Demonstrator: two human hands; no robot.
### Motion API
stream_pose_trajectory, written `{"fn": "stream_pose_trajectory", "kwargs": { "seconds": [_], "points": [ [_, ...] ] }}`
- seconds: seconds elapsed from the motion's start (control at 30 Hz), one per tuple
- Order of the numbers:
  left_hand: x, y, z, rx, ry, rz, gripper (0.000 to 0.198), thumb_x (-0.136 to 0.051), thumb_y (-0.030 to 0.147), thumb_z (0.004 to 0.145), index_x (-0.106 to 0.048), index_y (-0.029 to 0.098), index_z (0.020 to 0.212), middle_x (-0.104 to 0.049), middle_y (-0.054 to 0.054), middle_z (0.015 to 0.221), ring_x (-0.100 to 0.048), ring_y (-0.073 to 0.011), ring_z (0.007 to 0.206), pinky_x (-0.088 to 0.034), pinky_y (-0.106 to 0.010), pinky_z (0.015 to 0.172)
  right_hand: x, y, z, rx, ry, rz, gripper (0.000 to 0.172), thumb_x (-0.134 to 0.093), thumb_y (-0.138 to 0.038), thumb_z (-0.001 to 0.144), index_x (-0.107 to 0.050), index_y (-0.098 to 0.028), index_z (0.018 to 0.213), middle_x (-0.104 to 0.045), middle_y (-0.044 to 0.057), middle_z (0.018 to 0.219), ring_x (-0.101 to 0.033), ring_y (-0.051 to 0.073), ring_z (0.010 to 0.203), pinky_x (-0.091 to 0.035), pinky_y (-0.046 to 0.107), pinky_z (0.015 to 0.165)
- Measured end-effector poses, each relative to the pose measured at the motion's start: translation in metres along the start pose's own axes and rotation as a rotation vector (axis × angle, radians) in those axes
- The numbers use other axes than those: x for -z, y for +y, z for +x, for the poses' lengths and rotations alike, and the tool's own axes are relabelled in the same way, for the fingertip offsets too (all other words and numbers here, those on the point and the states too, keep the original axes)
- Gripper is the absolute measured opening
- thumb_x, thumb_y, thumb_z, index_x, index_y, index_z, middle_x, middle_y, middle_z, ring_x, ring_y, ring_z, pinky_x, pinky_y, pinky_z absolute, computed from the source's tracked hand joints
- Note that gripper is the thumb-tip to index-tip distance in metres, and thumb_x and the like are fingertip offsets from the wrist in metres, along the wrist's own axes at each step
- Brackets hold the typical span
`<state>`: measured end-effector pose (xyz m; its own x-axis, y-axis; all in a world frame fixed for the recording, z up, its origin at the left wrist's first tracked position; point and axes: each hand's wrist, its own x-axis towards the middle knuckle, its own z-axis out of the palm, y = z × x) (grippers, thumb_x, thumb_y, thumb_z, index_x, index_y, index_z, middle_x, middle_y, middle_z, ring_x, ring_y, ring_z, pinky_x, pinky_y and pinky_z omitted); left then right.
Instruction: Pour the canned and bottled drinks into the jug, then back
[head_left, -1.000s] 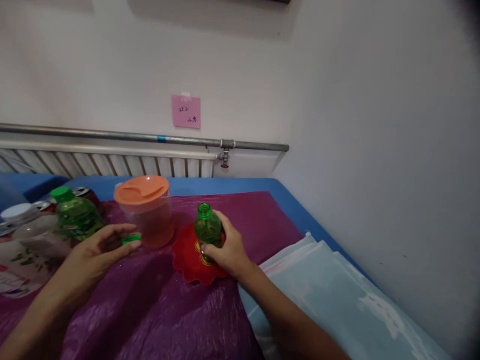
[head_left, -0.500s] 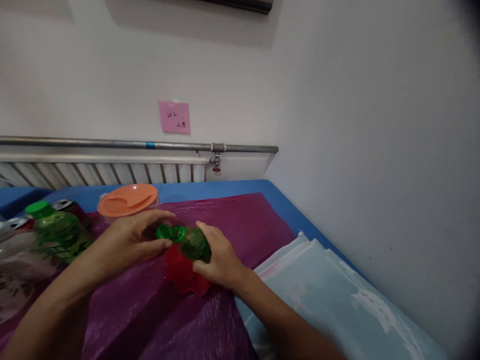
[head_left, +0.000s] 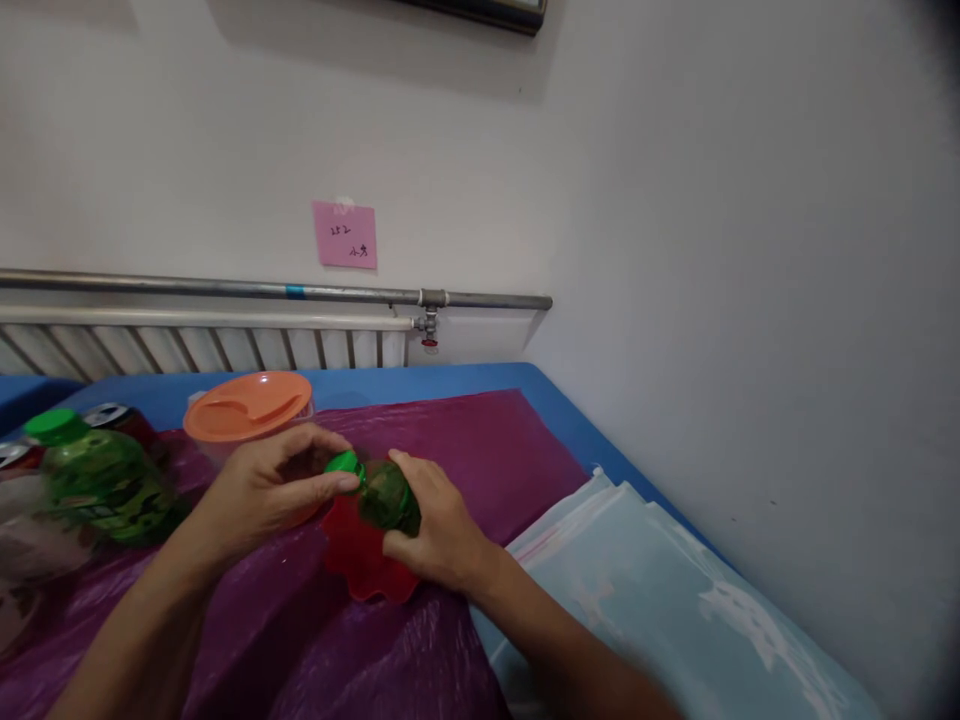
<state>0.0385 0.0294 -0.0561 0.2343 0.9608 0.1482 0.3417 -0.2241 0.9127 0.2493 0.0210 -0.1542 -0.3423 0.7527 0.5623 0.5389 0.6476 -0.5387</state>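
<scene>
My right hand (head_left: 441,515) is wrapped round a small green plastic bottle (head_left: 384,497), which lies tilted with its neck toward the left. Between the thumb and fingers of my left hand (head_left: 289,475) is a green bottle cap (head_left: 346,464), set against the bottle's mouth. Whether the cap is threaded on cannot be made out. Under the bottle sits a red bowl (head_left: 364,560) with a wavy rim, partly hidden by the bottle and my right hand.
Purple plastic sheeting (head_left: 480,440) covers part of the blue table (head_left: 555,400). At left are an orange-lidded tub (head_left: 247,405), a larger green bottle (head_left: 105,480) and drink cans (head_left: 124,420). Folded light-blue cloth (head_left: 637,600) lies at right, beside the wall.
My left hand has brought the cap from just left of the bottle's open mouth onto it. The bottle stays in my right hand, nearly in place. The view has shifted slightly.
</scene>
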Motion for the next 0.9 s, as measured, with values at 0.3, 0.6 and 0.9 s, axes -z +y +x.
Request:
{"fn": "stream_pose_trajectory", "kwargs": {
  "seconds": [0.3,0.6,0.9],
  "points": [
    [0.0,-0.032,0.003,-0.007,0.0,-0.034,0.044,-0.083,0.051,0.062,-0.066,0.021,0.088,-0.06,0.001,0.085,-0.054,-0.0104,0.075,-0.046,-0.018,0.063,-0.005,0.004,-0.001,-0.016,-0.017,0.01,0.078,-0.067,-0.023,0.068,-0.046,-0.013,0.143,-0.06,0.017,0.138,-0.056,0.03,0.127,-0.044,0.05,0.109],
    [-0.009,-0.028,0.0,-0.043,0.029,-0.111,0.038,-0.087,0.044,0.061,-0.065,0.021,0.081,-0.062,0.001,0.087,-0.059,-0.0103,0.079,-0.052,-0.016,0.069,-0.009,-0.001,-0.005,0.02,0.086,0.022,0.076,-0.066,-0.02,0.066,-0.049,-0.013,0.14,-0.064,0.016,0.131,-0.059,0.029,0.122,-0.047,0.046,0.107],
    [0.003,-0.02,-0.011,-0.061,-0.058,-0.16,0.028,-0.084,0.038,0.066,-0.076,0.028,0.091,-0.071,0.0,0.102,-0.066,-0.0143,0.099,-0.055,-0.017,0.088,-0.005,-0.01,-0.003,-0.055,-0.003,0.186,0.076,-0.074,-0.026,0.063,-0.053,-0.021,0.136,-0.066,0.01,0.126,-0.063,0.027,0.115,-0.048,0.043,0.104]
  ]
}}
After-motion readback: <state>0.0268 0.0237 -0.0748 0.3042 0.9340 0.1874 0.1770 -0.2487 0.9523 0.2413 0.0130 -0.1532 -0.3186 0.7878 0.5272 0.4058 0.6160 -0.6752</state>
